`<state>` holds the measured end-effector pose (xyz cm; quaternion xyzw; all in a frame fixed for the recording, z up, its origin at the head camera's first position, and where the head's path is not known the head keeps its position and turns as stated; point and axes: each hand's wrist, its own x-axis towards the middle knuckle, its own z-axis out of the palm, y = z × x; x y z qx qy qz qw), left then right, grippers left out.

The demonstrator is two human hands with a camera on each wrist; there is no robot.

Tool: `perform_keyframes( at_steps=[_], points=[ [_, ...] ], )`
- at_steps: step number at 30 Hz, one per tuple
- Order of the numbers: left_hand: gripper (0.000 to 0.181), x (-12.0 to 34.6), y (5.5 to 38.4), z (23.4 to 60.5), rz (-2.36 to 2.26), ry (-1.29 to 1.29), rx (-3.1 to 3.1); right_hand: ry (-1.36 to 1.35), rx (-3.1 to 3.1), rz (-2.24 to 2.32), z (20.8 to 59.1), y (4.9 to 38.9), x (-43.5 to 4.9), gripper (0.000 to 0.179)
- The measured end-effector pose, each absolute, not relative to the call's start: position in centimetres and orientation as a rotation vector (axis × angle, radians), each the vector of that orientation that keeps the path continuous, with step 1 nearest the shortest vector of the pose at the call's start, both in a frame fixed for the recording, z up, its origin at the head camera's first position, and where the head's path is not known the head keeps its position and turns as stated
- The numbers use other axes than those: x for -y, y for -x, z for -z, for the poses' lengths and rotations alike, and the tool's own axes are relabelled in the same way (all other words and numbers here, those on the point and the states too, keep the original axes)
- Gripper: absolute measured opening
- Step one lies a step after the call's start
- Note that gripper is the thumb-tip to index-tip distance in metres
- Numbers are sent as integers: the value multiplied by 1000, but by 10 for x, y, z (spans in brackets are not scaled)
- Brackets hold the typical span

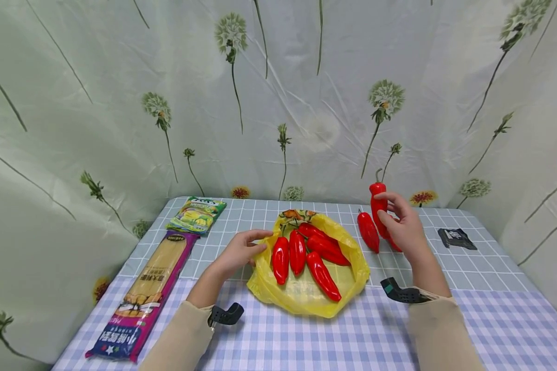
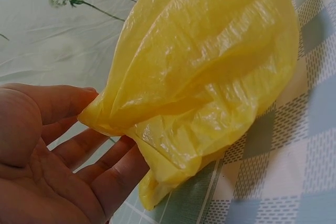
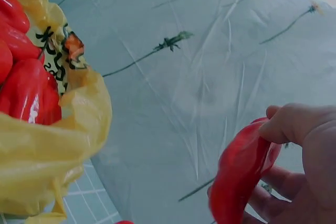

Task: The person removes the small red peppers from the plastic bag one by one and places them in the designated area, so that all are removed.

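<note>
My left hand (image 1: 241, 251) pinches the left rim of a yellow plastic bag (image 1: 301, 305), thumb and fingertips on a fold of it in the left wrist view. The bag lies open on the table, with several shiny red peppers (image 1: 298, 252) inside. To the right of the bag, my right hand (image 1: 405, 226) grips another red pepper (image 3: 241, 174) between thumb and fingers, its curved stem pointing up in the head view. Just left of that hand lies a loose red pepper (image 1: 368, 232) on the table. One more red pepper (image 1: 395, 244) is partly hidden behind the right hand.
A purple-edged pasta packet (image 1: 144, 296) stretches along the table's left side, with a green and yellow packet (image 1: 197, 215) behind it. Far right lies a small black packet (image 1: 457, 238). A flowered curtain (image 1: 306, 103) hangs close behind the table.
</note>
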<state>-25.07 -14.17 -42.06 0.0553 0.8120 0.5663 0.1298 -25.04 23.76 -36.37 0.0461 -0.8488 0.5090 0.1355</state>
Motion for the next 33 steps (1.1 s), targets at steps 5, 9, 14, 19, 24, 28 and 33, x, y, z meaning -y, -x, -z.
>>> perform_keyframes(
  at_steps=[5, 9, 14, 19, 24, 28, 33],
  points=[
    [36, 142, 251, 422, -1643, -152, -2355, 3, 2458, -1513, 368, 253, -246, 36],
    [36, 142, 252, 421, -1640, -161, -2353, 62, 2479, -1565, 369, 256, -253, 41],
    [37, 142, 252, 419, -1640, -187, -2351, 67, 2541, -1562, 372, 259, -262, 52],
    [37, 143, 252, 420, -1647, -194, -2346, 75, 2599, -1520, 378, 261, -271, 53],
    [37, 143, 252, 423, -1658, -188, -2339, 143, 2594, -1557, 388, 263, -278, 52],
    [36, 143, 252, 423, -1658, -176, -2338, 194, 2594, -1570, 397, 266, -285, 54],
    [36, 143, 252, 422, -1656, -157, -2335, 260, 2607, -1562, 407, 268, -293, 58]
  ],
)
